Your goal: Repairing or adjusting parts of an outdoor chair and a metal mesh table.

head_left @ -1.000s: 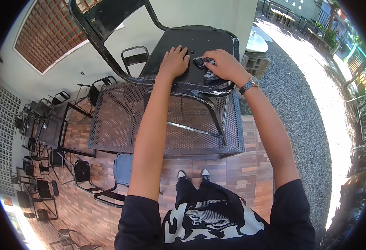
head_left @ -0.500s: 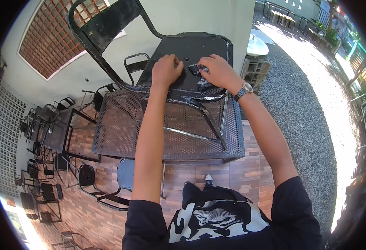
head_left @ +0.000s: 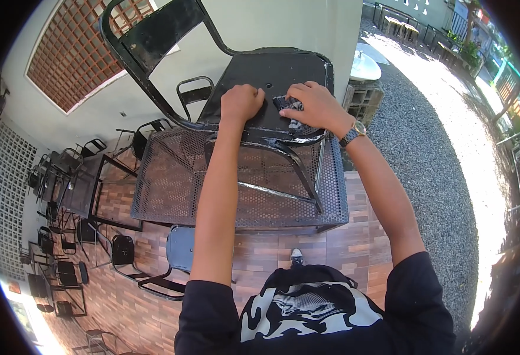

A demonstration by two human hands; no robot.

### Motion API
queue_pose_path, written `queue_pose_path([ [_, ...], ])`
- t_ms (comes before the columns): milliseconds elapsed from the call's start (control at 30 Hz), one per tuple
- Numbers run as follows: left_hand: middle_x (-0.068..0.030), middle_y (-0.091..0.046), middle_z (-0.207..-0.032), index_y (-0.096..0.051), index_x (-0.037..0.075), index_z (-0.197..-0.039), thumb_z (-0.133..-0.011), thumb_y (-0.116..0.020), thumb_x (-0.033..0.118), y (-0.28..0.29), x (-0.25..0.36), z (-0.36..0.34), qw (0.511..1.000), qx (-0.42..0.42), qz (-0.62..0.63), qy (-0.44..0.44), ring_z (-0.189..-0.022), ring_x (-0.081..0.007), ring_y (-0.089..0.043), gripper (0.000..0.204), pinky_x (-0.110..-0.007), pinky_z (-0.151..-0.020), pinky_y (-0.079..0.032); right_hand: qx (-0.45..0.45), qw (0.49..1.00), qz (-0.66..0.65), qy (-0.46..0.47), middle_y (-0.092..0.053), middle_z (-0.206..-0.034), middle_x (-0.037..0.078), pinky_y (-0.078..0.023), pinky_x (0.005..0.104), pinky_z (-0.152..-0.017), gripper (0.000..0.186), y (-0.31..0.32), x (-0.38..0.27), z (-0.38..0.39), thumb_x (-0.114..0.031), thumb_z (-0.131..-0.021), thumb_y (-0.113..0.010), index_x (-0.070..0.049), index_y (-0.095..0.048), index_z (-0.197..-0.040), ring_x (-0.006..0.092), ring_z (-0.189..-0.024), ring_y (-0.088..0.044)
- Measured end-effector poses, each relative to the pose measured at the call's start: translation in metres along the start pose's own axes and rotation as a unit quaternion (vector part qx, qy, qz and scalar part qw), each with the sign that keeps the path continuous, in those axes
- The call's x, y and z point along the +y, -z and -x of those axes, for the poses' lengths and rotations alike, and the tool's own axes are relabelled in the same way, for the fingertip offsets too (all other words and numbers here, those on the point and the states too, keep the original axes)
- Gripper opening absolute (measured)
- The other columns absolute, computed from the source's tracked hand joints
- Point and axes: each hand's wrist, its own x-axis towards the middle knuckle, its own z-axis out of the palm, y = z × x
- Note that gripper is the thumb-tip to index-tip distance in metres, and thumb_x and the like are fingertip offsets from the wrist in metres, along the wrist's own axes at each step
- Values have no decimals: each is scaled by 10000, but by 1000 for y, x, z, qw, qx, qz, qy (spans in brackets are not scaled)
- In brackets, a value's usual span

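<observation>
A black metal chair (head_left: 271, 71) with chipped paint stands on a perforated metal table (head_left: 171, 177), its backrest to the left. My left hand (head_left: 241, 103) rests on the seat with curled fingers, nothing visible in it. Just right of it, beyond a small hole in the seat, my right hand (head_left: 313, 106) grips a crumpled dark checkered cloth (head_left: 295, 124) pressed against the seat. A watch is on my right wrist.
Other chairs (head_left: 124, 248) and tables (head_left: 82, 183) crowd the left on tiled floor (head_left: 354, 201). Behind are a wall (head_left: 295, 23) with a lattice window (head_left: 76, 59), and a white basin (head_left: 363, 70) on blocks. A gravel strip (head_left: 425, 171) runs along the right.
My left hand's fingers, flat and spread a second ago, are now curled. My right hand and cloth have shifted slightly toward me across the seat. The view has shifted slightly.
</observation>
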Motion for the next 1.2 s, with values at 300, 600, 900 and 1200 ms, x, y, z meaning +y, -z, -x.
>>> queue_pose_path([
  [300,-184,-710,-832,-775,110,-847,-876,-551,363,-5,4,2,1000,14,15,-8,-804,-363,-699,339,-454,-771,-562,4,982,173,-77,-621,-1092,76,-396,445,-862,382,-6,-16,-9,-470,-897,-614,-141,-636,-1091,323,-1013,-550],
  [600,-171,-711,-850,-775,132,-891,-880,-546,413,-2,-2,3,1000,-5,14,-1,-844,-361,-693,362,-450,-785,-560,-36,990,132,-33,-626,-1070,78,-384,449,-857,363,10,-33,14,-442,-942,-556,-151,-640,-1141,315,-989,-556],
  [900,-176,-711,-834,-776,125,-868,-869,-539,353,-2,-6,4,1000,0,12,-5,-816,-363,-696,329,-453,-771,-561,-39,993,104,-46,-622,-1112,111,-367,439,-892,521,11,-42,20,-548,-892,-559,-129,-637,-1193,338,-1042,-539],
  [1200,-176,-713,-856,-773,122,-858,-873,-543,357,-3,-1,6,1000,7,18,-10,-829,-361,-695,329,-454,-785,-559,-46,986,141,-80,-604,-1123,112,-362,439,-892,575,10,-39,9,-597,-867,-575,-124,-627,-1189,331,-1033,-524],
])
